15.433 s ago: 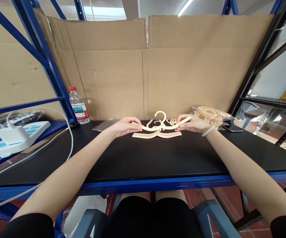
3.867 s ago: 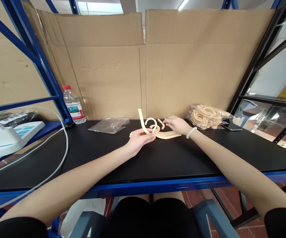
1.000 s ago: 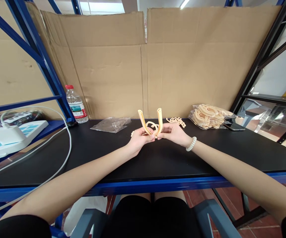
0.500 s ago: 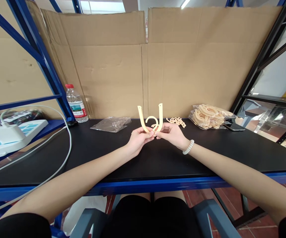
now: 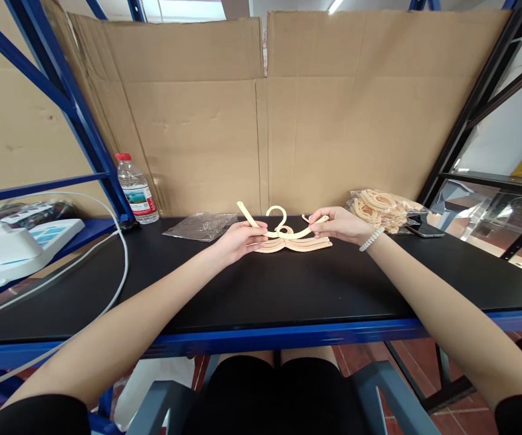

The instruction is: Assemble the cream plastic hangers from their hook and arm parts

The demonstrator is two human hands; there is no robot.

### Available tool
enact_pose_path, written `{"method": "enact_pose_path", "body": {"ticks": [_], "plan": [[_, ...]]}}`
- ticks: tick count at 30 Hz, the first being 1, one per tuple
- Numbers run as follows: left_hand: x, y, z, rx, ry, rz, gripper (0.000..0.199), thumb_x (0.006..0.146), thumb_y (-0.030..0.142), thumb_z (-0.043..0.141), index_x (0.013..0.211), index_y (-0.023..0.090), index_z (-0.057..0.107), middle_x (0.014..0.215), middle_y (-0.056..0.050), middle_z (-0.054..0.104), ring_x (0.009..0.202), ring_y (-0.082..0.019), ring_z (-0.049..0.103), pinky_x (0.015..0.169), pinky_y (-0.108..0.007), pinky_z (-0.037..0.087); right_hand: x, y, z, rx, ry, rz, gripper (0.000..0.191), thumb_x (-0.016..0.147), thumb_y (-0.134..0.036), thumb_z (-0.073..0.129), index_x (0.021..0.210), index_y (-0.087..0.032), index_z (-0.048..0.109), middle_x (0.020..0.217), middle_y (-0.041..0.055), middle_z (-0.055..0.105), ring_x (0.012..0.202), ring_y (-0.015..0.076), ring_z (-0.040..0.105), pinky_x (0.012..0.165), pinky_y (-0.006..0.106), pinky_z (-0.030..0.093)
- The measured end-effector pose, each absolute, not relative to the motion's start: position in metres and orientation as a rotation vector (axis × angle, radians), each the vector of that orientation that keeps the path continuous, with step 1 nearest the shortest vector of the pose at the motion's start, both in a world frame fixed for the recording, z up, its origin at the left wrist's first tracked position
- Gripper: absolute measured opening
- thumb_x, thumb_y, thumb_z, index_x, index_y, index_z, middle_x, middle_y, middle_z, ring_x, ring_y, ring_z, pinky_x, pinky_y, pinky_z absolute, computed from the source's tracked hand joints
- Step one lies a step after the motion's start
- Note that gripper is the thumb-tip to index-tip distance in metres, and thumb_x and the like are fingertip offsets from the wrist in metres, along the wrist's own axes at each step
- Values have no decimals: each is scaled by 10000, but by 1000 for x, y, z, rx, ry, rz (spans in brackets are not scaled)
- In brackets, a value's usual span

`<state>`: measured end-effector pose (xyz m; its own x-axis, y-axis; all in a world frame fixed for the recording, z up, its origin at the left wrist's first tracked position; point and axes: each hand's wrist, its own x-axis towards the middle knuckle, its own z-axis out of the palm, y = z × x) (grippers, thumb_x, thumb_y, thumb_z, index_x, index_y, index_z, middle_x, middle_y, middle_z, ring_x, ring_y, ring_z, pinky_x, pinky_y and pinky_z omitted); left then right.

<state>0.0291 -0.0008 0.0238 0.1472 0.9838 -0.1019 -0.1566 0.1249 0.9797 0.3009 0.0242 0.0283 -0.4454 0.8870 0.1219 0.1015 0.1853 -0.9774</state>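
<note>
From my remote seat, working left to right, I see the power strip (image 5: pixel 55 241) and the bottle (image 5: pixel 138 190) where they were half a second ago, with the flat clear bag (image 5: pixel 203 227) lying on the surface (image 5: pixel 270 290) just short of the left grip (image 5: pixel 239 240). That grip is pinching one arm of the pale hanger (image 5: pixel 281 234), whose tip slants upward to the left. Here is the real change: the hands have moved apart, and the two arms that stood up together in a U are now spread outward, with the hook (image 5: pixel 285 219) upright between them. I take this to mean the piece has gone from folded to nearly spread, the left arm looking less lowered than the right. The hanger is held over the middle of the surface; just below it in view lies the pale stack (image 5: pixel 309 244), now plainly showing, though I can't tell whether the two touch. The right grip (image 5: pixel 340 225) is pinching the other arm near its end, and it now hides most of the small pieces (image 5: pixel 305 218) behind it. Farther right, the filled bag (image 5: pixel 376 208) and the phone (image 5: pixel 426 231) are unmoved, the bag partly covered by that hand
</note>
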Motion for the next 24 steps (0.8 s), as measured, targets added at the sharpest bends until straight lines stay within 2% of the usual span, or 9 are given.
{"method": "enact_pose_path", "body": {"ticks": [3,7,9,12,18,24], "plan": [[15,7,30,1182,1076,948,209,663,112,790,834,143,674,748,-35,689,704,-120,661,743,-257,519,312,29,31,-994,-2029,1155,281,633,-336,814,792,-162,662,717,-4,635,630,105,576,578,247,446],[-2,13,37,1518,1063,664,253,631,234,825,825,150,685,829,-48,705,788,-148,663,792,-286,513,318,32,33,-1076,-2370,965,279,639,-380,785,761,-161,663,674,-4,641,649,131,581,607,261,435],[-7,14,39,1734,1111,542,221,646,270,802,797,153,692,799,-44,701,764,-154,655,756,-289,512,318,32,33,-1112,-2468,907,268,637,-380,771,750,-164,660,680,5,657,667,148,600,626,271,442],[-8,15,39,1997,1144,468,170,663,278,754,771,163,691,734,-22,680,712,-151,630,677,-272,492,316,32,31,-1129,-2559,837,243,648,-385,740,734,-171,662,703,13,676,685,159,609,640,276,441],[-1,13,33,2541,1184,334,104,692,271,690,734,176,689,704,0,669,697,-151,618,658,-243,437,311,32,28,-1264,-2587,506,193,622,-356,727,679,-178,680,604,-8,600,607,142,524,554,265,368],[0,13,29,2867,1352,268,106,769,270,615,728,199,681,800,-11,661,725,-158,600,618,-245,389,307,34,21,-1302,-2586,330,122,631,-293,722,621,-183,671,645,2,620,633,145,534,577,260,372]]}}
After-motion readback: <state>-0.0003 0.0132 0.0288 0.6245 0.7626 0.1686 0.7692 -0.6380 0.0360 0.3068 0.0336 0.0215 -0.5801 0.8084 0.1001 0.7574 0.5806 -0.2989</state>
